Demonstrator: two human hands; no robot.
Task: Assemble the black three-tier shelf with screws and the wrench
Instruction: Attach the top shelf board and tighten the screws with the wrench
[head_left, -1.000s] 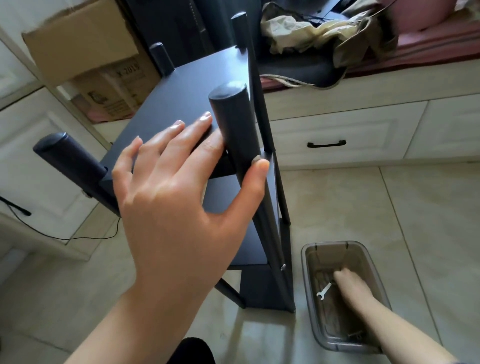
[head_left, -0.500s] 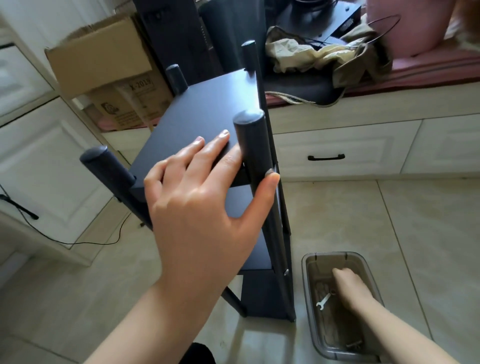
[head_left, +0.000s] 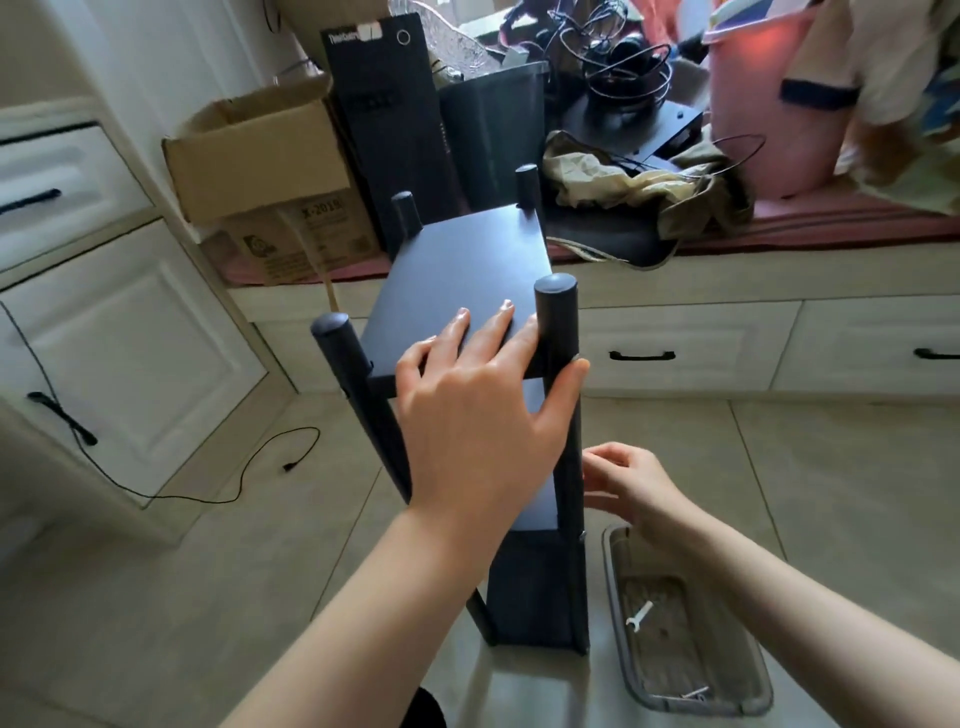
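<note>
While the black shelf (head_left: 467, 265) stands upright on the floor, left hand (head_left: 480, 410) lies spread on its top board, thumb against the near-right post. Right hand (head_left: 631, 480), fingers loosely curled beside that post; pinching anything, cannot tell. Wrench (head_left: 639, 616) in tray (head_left: 613, 566).

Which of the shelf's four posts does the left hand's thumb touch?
The near right post. The left hand lies flat on the top board, its thumb against that post; the near left post and both far posts stand untouched.
</note>
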